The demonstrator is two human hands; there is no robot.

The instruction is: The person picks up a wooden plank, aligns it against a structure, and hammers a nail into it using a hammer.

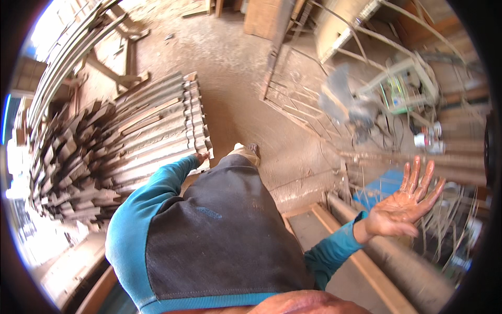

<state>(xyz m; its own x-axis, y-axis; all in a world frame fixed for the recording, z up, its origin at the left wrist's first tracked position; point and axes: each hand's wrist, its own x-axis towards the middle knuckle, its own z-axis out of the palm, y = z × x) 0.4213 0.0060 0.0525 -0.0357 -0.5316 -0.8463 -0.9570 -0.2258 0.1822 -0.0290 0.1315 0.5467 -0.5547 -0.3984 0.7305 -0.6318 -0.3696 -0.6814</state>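
My right hand [406, 204] is held out at the right, palm up, with its fingers spread and nothing in it. Behind it lie a blue sheet-like thing [384, 186] and a tangle of thin rods [444, 230]. At the left, my left hand [203, 157] hangs low by the edge of a stack of corrugated sheets [162, 118]. Most of that hand is small and hidden by the teal sleeve [172, 175], so its fingers cannot be made out. Whether it touches the sheets is unclear.
Left of the corrugated stack is a big pile of cut wood strips [73, 157]. Long bent slats [68, 63] rest on a wooden stand [125, 63]. At the right stand a metal-rod frame [298, 99], a blurred grey fan-like blade [337, 91] and a pale green frame [402, 86]. Wooden beams [361, 261] run below my right arm.
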